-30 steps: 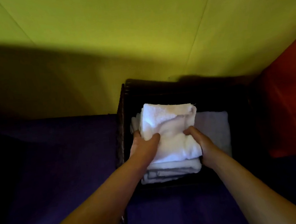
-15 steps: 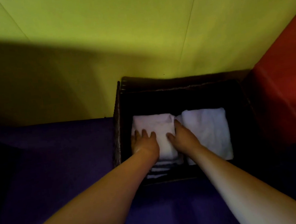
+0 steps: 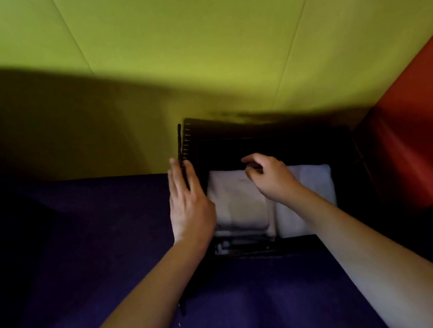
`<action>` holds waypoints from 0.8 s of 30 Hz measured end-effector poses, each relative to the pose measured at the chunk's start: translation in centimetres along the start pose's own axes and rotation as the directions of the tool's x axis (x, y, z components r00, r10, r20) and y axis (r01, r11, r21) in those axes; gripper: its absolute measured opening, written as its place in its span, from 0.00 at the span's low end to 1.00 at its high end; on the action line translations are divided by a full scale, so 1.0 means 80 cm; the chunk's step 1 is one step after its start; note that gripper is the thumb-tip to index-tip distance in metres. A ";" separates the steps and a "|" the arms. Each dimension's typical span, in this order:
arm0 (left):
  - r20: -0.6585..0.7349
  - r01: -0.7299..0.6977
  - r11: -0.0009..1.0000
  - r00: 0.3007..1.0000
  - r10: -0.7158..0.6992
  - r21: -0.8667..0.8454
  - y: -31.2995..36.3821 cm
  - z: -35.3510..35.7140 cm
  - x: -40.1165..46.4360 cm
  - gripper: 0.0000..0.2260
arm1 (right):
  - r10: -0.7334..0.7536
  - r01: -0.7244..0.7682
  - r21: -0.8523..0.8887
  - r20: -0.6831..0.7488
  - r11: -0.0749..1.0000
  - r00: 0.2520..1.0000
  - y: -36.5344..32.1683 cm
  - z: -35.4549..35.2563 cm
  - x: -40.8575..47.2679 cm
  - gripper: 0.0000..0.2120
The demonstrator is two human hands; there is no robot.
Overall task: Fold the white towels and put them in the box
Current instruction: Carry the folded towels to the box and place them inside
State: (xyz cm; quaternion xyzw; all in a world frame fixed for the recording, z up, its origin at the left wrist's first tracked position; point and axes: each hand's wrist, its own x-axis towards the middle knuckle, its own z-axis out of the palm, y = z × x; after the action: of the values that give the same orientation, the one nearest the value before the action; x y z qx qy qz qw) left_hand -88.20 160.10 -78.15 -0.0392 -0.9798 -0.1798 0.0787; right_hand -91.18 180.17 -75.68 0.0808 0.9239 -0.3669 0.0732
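A dark box (image 3: 273, 131) stands against the yellow-green wall. Inside it lie two stacks of folded white towels: a left stack (image 3: 236, 201) and a right stack (image 3: 311, 183). My left hand (image 3: 187, 204) is raised above the box's left wall (image 3: 181, 146), fingers straight, the fingertips on either side of the wall's top edge. Over the box and the left stack's far edge hovers my right hand (image 3: 267, 177), its fingers loosely curled and holding nothing. The front edges of lower towels show under the left stack.
The box sits at the far end of a dark purple surface (image 3: 98, 243). A red panel (image 3: 415, 129) rises close to the box on the right. The yellow-green wall (image 3: 197, 45) is just behind it.
A second ago both hands lowered a folded towel onto the left stack, then pressed it flat. Now both hands have lifted off; the left moved to the box's left wall.
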 end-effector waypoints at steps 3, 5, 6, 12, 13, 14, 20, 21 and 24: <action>0.189 0.248 0.958 0.957 -0.219 -0.147 -0.009 -0.015 0.002 0.34 | -0.018 0.017 0.008 0.086 1.000 0.996 -0.014 0.003 -0.010 0.15; 0.379 0.395 0.888 0.878 -0.291 -0.234 -0.014 -0.024 -0.001 0.25 | -0.012 0.009 0.049 0.073 0.999 0.997 -0.016 0.004 -0.017 0.14; 0.410 0.432 0.863 0.859 -0.306 -0.262 -0.013 -0.029 -0.005 0.21 | -0.002 -0.002 0.073 0.054 0.997 0.999 -0.016 0.004 -0.020 0.13; 0.217 0.271 0.843 0.958 -0.188 -0.465 0.009 -0.058 -0.042 0.26 | 0.092 -0.096 0.371 0.026 0.924 0.995 -0.032 -0.018 -0.036 0.08; 0.173 0.203 0.864 0.975 -0.137 -0.461 0.013 -0.060 -0.052 0.28 | 0.123 -0.115 0.446 0.013 0.887 0.992 -0.038 -0.024 -0.038 0.11; 0.143 0.141 0.893 0.986 -0.088 -0.427 0.016 -0.062 -0.062 0.30 | 0.161 -0.133 0.509 -0.011 0.850 0.987 -0.044 -0.031 -0.041 0.14; 0.054 -0.166 0.981 0.984 0.172 -0.097 0.040 -0.079 -0.118 0.33 | 0.332 -0.094 0.757 -0.169 0.646 0.928 -0.052 -0.090 -0.047 0.18; 0.049 -0.238 0.968 0.969 0.242 -0.074 0.046 -0.082 -0.126 0.31 | 0.332 -0.074 0.716 -0.228 0.694 0.915 -0.045 -0.098 -0.048 0.17; 0.102 -0.400 0.915 0.909 0.403 -0.054 0.062 -0.080 -0.131 0.30 | 0.342 -0.068 0.589 -0.368 0.805 0.865 -0.016 -0.122 -0.068 0.09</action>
State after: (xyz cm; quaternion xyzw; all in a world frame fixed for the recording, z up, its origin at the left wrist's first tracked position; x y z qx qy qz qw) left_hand -76.49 161.96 -72.29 -0.2510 -0.9506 -0.1730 0.0587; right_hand -86.85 185.48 -66.71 0.2846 0.7518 -0.5799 -0.1323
